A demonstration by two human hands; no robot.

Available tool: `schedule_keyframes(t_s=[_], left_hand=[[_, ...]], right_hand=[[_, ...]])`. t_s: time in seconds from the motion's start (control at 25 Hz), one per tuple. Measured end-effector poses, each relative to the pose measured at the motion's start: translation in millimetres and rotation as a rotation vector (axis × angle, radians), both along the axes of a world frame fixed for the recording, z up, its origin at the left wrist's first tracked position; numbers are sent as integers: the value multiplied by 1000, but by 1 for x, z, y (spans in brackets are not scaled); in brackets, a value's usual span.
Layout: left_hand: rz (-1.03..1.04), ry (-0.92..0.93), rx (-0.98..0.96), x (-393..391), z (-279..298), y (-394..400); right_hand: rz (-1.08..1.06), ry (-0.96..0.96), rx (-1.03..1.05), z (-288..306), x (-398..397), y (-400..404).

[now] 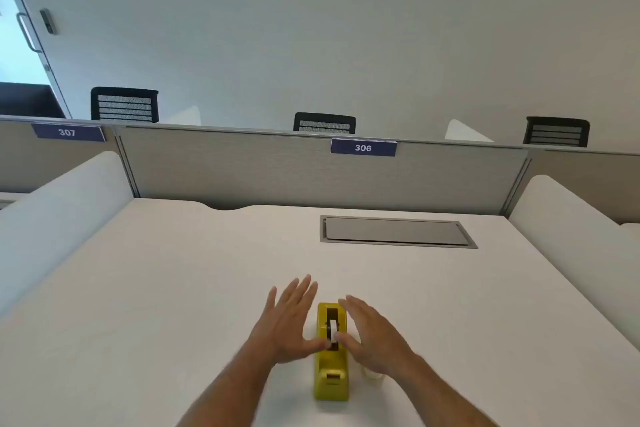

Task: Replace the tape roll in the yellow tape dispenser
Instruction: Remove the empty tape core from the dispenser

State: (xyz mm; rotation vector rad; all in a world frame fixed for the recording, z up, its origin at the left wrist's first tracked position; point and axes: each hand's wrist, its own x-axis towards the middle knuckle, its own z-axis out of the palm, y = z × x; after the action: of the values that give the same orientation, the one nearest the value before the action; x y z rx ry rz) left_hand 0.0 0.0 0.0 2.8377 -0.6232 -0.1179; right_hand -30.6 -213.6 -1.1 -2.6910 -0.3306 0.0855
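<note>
The yellow tape dispenser stands on the white desk, its cutter end toward me. A narrow white tape roll sits upright in its slot. My left hand is just left of the dispenser and my right hand just right of it. Both hands have their fingers stretched out and apart, and each thumb tip touches a side of the roll. A clear tape roll lies flat on the desk beside the dispenser, partly hidden under my right wrist.
A grey cable hatch is set into the desk at the back right. A grey partition labelled 306 closes the far edge. White side dividers rise on both sides. Black chair backs show beyond.
</note>
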Motion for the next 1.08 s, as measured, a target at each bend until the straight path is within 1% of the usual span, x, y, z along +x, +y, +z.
schedule_keyframes(t_s=[0.08,0.16,0.4,0.8,0.96,1.08], left_hand=[[-37,51,6,-4,-5,-5],[-22,86,-1,-8,-13,-10],[14,163,-55,-6,-26,-14],[48,177,-116,2,-27,-12],[50,182,-133,1,-24,-13],[54,182,-149,-1,-22,-13]], right_hand=[[20,40,-22,-2,1,1],[25,60,-51,-3,0,4],[-14,4,-100,3,2,11],[-107,-9,16,-1,10,17],[-135,-51,62,-3,10,18],[-104,-105,65,-5,8,19]])
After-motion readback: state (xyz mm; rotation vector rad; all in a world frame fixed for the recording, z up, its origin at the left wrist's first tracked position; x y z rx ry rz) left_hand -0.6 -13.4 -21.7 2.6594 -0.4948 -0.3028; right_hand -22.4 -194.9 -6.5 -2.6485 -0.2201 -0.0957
